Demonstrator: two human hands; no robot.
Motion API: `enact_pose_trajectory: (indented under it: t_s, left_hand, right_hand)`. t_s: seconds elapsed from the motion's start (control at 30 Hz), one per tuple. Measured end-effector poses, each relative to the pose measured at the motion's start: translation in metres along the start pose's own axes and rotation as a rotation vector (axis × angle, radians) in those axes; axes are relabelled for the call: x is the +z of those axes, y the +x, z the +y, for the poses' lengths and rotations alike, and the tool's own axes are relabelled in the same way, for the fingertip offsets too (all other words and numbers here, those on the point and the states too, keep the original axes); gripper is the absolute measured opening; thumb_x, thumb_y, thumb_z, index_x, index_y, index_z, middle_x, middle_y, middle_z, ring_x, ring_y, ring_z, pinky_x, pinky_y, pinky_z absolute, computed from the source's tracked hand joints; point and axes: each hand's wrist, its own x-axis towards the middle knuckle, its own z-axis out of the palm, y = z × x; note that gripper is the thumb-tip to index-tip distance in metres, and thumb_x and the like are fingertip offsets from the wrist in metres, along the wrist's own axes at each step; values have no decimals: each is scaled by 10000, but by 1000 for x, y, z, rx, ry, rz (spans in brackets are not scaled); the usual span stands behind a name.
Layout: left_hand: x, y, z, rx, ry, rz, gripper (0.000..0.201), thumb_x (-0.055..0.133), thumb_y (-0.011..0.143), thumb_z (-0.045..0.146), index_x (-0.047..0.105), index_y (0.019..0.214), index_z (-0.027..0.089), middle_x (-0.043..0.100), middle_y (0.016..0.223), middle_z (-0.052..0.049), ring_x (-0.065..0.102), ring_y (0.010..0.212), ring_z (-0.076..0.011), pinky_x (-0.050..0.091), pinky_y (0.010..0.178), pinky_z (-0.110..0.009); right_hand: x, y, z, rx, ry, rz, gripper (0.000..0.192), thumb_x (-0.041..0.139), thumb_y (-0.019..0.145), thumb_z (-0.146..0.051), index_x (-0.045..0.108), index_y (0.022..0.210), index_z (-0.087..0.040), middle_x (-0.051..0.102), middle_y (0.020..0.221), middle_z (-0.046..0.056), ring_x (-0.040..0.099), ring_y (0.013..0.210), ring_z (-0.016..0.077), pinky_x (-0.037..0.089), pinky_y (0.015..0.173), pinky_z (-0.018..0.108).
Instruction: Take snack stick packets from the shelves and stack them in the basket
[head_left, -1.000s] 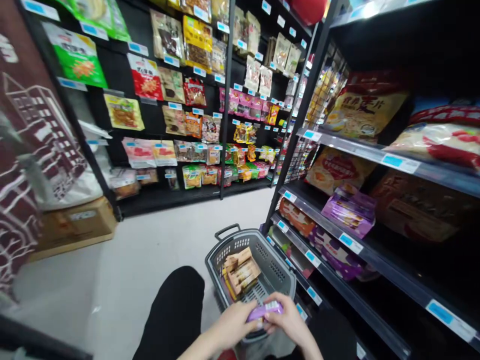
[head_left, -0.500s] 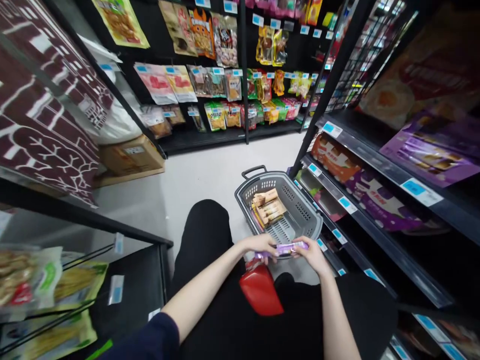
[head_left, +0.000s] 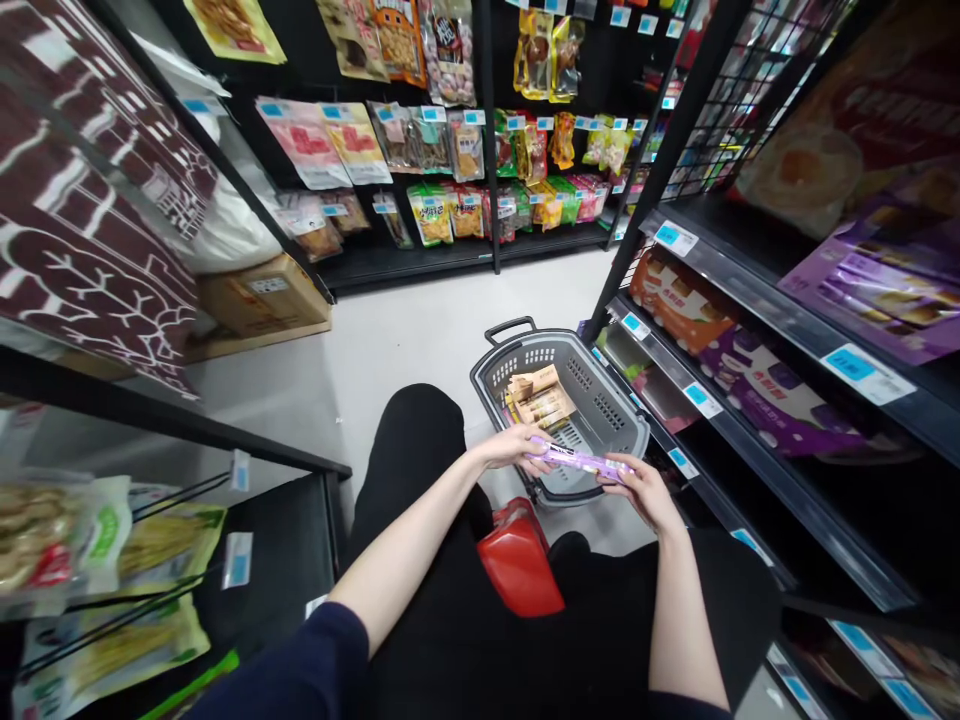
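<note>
A slim purple snack packet [head_left: 576, 459] is stretched between my two hands over the near side of a grey shopping basket [head_left: 611, 425]. My left hand [head_left: 517, 449] pinches its left end, and my right hand [head_left: 641, 490] grips the right end with thumb and fingers. Inside the basket, brown and yellow packets [head_left: 541, 393] lie against the left side. Below my hands, a glossy red pouch [head_left: 520, 562] rests between my black-clad legs.
Shelves with purple boxes [head_left: 780, 395] and price tags rise close on my right. Hanging snack bags [head_left: 431, 140] fill the rack ahead. At left stand a cardboard box [head_left: 262, 295] and a black shelf [head_left: 277, 540] with bagged goods. Pale floor [head_left: 390, 340] lies between.
Both hands have risen slightly and moved a little apart, my right hand outward, so more of the purple packet shows. It now slopes down to the right. The view has shifted slightly.
</note>
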Motion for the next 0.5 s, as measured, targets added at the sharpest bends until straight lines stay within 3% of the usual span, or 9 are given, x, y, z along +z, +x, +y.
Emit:
enact_pose_trajectory:
  t_s: [0.13, 0.23, 0.3, 0.4, 0.5]
  left_hand:
    - [1, 0, 0, 94, -69, 89, 429, 675, 706, 288, 527, 1074, 124, 690, 715, -110, 673, 621, -205, 528, 548, -276]
    - [-2, 2, -1, 126, -148, 143, 368, 640, 740, 325, 569, 1005, 80, 689, 735, -134, 674, 654, -196, 536, 619, -292]
    - [-4, 3, -1, 151, -192, 104, 398, 640, 740, 331, 572, 1032, 69, 689, 813, -155, 674, 745, -208, 530, 688, -310]
    - [-5, 4, -1, 172, -128, 110, 433, 684, 694, 314, 575, 1047, 88, 690, 849, -139, 670, 742, -203, 521, 644, -288]
    - [-4, 8, -3, 143, 133, 295, 351, 626, 719, 407, 627, 865, 88, 662, 599, -65, 591, 453, -134, 416, 428, -211]
  right_hand:
    - [2, 1, -2, -44, 59, 67, 288, 711, 657, -355, 637, 873, -178, 699, 804, 63, 668, 785, 207, 534, 727, 314]
    - [5, 2, -1, -95, 112, 56, 394, 770, 575, -329, 642, 918, -184, 693, 908, 74, 650, 875, 209, 508, 802, 310]
    - [7, 4, 1, -105, 116, 73, 459, 791, 535, -313, 639, 949, -187, 692, 918, 76, 645, 885, 213, 507, 795, 310]
    - [8, 9, 6, -84, 24, 203, 431, 745, 573, -400, 655, 923, -165, 696, 740, 64, 654, 669, 191, 512, 579, 275]
    - [4, 13, 10, -74, -227, 376, 452, 669, 606, -509, 685, 853, -131, 605, 494, 10, 488, 376, 121, 359, 370, 232]
